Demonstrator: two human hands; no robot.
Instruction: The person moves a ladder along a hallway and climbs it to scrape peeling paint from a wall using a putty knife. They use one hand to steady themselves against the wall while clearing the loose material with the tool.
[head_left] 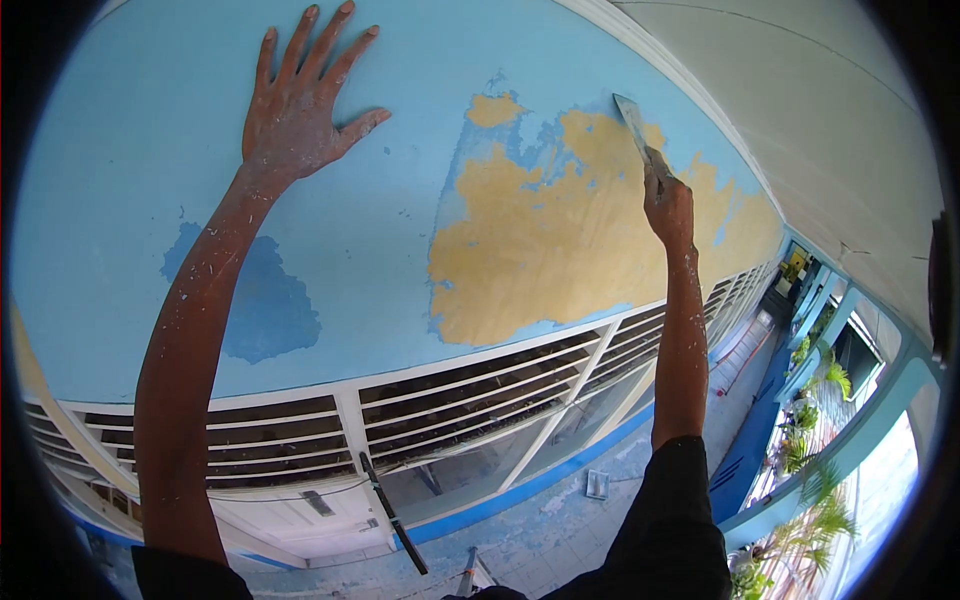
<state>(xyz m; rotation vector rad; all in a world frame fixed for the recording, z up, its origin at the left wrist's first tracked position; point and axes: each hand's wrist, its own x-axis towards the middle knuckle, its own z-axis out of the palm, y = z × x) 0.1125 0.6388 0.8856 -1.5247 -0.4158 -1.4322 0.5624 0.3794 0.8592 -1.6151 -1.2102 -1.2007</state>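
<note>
My left hand [300, 105] is pressed flat against the light blue wall [120, 150], fingers spread, holding nothing. My right hand [668, 205] is raised and grips the handle of a metal scraper [632, 122], whose blade touches the wall at the upper edge of a large scraped patch [550, 250] where tan plaster shows. A smaller patch of darker blue paint [265, 300] lies just right of my left forearm. Both arms are speckled with paint flecks.
Below the wall runs a row of white louvred vents [470, 395] over windows. Far beneath is a paint-flecked floor with a long dark-handled tool [392, 515] and a small white object [597, 484]. A white ceiling [820, 110] is overhead; potted plants [805, 440] line the corridor's right side.
</note>
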